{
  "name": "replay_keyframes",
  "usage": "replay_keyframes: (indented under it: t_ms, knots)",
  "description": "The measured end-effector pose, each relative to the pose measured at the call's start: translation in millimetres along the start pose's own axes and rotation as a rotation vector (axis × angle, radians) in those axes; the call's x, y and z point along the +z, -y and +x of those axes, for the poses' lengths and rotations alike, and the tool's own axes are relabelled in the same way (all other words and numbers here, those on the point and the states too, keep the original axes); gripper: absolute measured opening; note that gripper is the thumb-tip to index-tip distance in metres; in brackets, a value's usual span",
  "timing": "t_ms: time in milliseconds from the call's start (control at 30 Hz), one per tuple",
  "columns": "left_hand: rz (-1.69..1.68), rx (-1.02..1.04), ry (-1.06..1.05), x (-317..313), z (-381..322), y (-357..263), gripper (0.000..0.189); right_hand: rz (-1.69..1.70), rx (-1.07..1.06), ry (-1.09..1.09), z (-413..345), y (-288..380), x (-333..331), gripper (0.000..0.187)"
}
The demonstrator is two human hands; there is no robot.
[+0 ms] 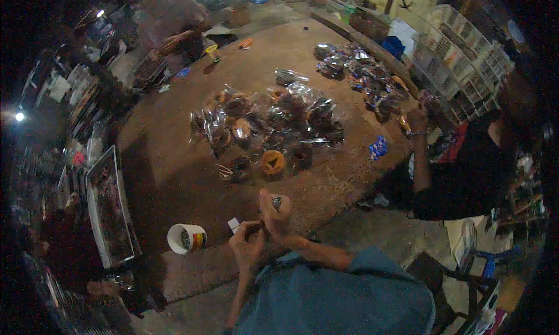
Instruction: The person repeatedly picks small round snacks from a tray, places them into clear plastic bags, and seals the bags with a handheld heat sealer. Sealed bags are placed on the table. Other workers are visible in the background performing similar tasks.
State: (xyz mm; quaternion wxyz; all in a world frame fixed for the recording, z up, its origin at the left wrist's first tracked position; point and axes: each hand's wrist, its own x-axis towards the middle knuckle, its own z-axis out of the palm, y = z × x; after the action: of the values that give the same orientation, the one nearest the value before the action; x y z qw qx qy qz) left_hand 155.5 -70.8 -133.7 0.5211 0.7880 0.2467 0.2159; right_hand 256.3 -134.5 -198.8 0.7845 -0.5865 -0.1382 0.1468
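My left hand (250,243) is bent at the near edge of the wooden table (153,195), its fingers meeting my right hand; whether something small is pinched between them cannot be told. My right hand (276,212) has a small shiny metallic item (276,202) at its palm or fingers. A small white card or packet (233,224) lies beside my left fingertips. To the left a white tub (187,239) is tipped on its side, with small grey contents. Beyond my hands are a round orange-brown object with a dark centre (273,162) and a pile of clear-wrapped brown items (279,116).
Another wrapped pile (371,73) lies at the back right, near a co-worker's hand (415,120). A blue packet (377,147) is on the right, a yellow-rimmed cup (212,51) at the back left. A white-framed tray (111,208) stands left; plastic crates (458,60) stand far right.
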Motion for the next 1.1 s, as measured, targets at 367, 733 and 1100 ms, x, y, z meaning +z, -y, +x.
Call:
replay_keyframes:
  t_ms: [367,733,1100]
  knots:
    - [0.156,0.020,-0.139,14.5,11.7,-5.1,0.016,0.375,0.335,-0.125,34.5,27.4,-12.8,0.040]
    - [0.074,0.015,-0.140,12.0,5.1,-6.3,0.018,0.224,0.287,-0.059,34.6,51.2,-1.3,0.049]
    - [0.241,0.370,-0.104,3.3,5.9,-0.7,0.024,0.194,0.277,-0.019,27.4,42.9,6.9,0.052]
